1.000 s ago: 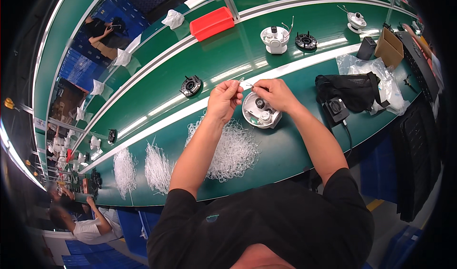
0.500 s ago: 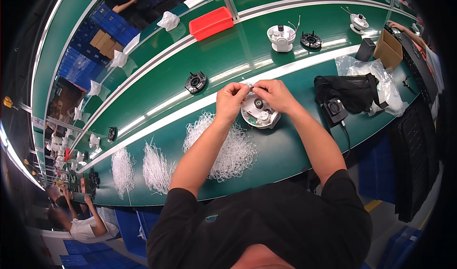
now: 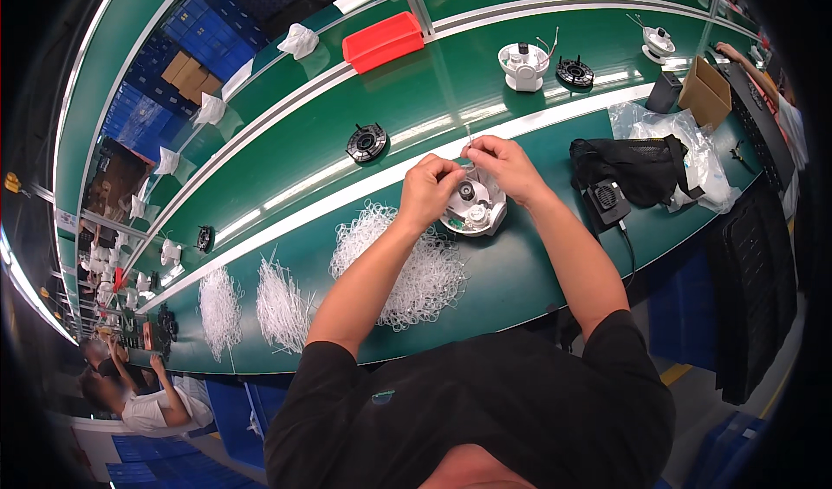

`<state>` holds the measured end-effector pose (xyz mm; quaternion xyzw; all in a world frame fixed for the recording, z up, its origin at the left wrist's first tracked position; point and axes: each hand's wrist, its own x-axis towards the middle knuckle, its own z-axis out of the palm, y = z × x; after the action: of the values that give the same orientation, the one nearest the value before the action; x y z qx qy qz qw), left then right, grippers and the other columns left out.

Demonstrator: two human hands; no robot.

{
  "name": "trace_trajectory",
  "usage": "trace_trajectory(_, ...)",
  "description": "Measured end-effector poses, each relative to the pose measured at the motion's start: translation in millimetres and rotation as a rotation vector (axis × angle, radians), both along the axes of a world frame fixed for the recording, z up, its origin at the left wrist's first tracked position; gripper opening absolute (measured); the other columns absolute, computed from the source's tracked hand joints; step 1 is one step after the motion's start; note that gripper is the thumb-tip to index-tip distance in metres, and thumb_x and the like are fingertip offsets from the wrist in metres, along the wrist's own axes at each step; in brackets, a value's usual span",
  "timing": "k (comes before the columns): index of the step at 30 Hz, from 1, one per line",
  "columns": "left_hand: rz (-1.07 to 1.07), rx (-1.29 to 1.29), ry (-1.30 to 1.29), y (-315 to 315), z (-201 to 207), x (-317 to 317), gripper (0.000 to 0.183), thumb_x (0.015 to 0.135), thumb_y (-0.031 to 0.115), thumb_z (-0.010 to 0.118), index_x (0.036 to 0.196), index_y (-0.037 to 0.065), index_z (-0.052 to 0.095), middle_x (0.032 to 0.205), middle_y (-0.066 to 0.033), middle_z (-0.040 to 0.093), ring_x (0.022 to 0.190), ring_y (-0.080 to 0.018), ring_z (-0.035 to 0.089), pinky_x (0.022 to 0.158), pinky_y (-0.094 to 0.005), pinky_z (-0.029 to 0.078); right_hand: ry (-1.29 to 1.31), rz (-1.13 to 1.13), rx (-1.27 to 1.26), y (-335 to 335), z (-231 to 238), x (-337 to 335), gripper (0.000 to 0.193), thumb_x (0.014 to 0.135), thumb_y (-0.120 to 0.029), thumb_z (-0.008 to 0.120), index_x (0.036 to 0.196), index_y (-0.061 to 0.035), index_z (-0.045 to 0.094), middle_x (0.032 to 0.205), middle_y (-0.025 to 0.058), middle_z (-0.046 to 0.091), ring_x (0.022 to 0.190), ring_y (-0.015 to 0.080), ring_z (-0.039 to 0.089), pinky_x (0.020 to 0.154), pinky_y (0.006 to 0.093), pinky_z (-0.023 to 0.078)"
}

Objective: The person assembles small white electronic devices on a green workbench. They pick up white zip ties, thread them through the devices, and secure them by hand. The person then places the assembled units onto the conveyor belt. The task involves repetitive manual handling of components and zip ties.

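Observation:
A white rounded device housing (image 3: pixel 485 220), its inside facing up, sits on the green bench in front of me. A black round part (image 3: pixel 467 190) and small white fittings show inside it. My left hand (image 3: pixel 428 192) is closed in a pinch at the housing's far left edge; what its fingertips hold is hidden. At the far edge, my right hand (image 3: pixel 505 168) pinches a thin cable, whose end sticks up just past the fingers. Left of the housing, partly behind my left forearm, lies a tangled heap of white cable ties or thin strands (image 3: pixel 425 281).
Two smaller bundles of white strands (image 3: pixel 282 307) lie further left. Black ring bases (image 3: pixel 367 143) and white housings (image 3: pixel 523 66) stand on the green conveyor beyond, with a red bin (image 3: pixel 384 42) behind. At right are a black bag (image 3: pixel 628 168), plastic wrap and a cardboard box (image 3: pixel 705 92).
My hands have drawn slightly apart, the right one rising a little, the left shifting right and down. On the conveyor, the near black ring bases and white housings have moved right.

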<state>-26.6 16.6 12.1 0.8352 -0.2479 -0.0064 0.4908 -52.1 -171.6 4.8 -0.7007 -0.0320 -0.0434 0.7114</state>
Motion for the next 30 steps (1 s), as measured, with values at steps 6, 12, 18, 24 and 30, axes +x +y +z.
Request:
trace_trajectory(6,-0.138,0.280,-0.389,-2.8,9.3,-8.7,0.015,0.077,-0.003,0.065,0.088,0.005,0.071,0.086,-0.0111,0.063,0.078,-0.0325,0.064,0.069,-0.0406,0.051,0.241,-0.072,0.396,-7.6,-10.6,2.3,0.017,0.099,-0.017,0.057,0.096,-0.0035,0.067,0.084,0.0003,0.064,0.073,0.0075,0.051,0.072,0.0249,0.045)
trace_trajectory(12,-0.078,0.254,-0.394,-2.4,1.6,-9.6,0.013,0.076,-0.001,0.068,0.087,0.005,0.071,0.085,-0.0104,0.064,0.077,-0.0315,0.065,0.067,-0.0399,0.052,0.005,0.008,-0.180,-15.9,-3.4,-8.1,0.019,0.094,-0.021,0.061,0.095,-0.0036,0.068,0.074,0.0047,0.060,0.070,0.0150,0.054,0.067,0.0318,0.045)
trace_trajectory(18,-0.014,0.205,-0.386,-0.5,-6.5,-8.0,0.008,0.076,0.003,0.072,0.085,0.005,0.070,0.084,-0.0101,0.064,0.072,-0.0303,0.065,0.064,-0.0384,0.052,-0.209,0.117,-0.612,-15.1,7.6,-12.0,0.018,0.079,-0.018,0.072,0.091,-0.0048,0.069,0.078,0.0123,0.060,0.073,0.0303,0.058,0.071,0.0402,0.048)
trace_trajectory(24,0.020,0.221,-0.399,-1.6,-4.3,-9.9,0.007,0.079,0.008,0.072,0.083,0.004,0.067,0.082,-0.0102,0.063,0.071,-0.0294,0.064,0.065,-0.0383,0.051,-0.259,0.184,-0.753,-19.4,16.9,-10.3,0.013,0.078,-0.014,0.070,0.088,-0.0063,0.069,0.091,0.0122,0.061,0.095,0.0305,0.060,0.080,0.0396,0.048)
trace_trajectory(30,0.116,0.236,-0.361,1.5,-2.1,-6.9,0.010,0.082,0.012,0.071,0.082,0.003,0.066,0.081,-0.0109,0.062,0.071,-0.0277,0.064,0.066,-0.0377,0.051,-0.248,0.145,-0.898,-21.9,23.6,-15.4,0.013,0.078,-0.011,0.067,0.090,-0.0060,0.068,0.102,0.0116,0.061,0.102,0.0305,0.059,0.086,0.0397,0.049)
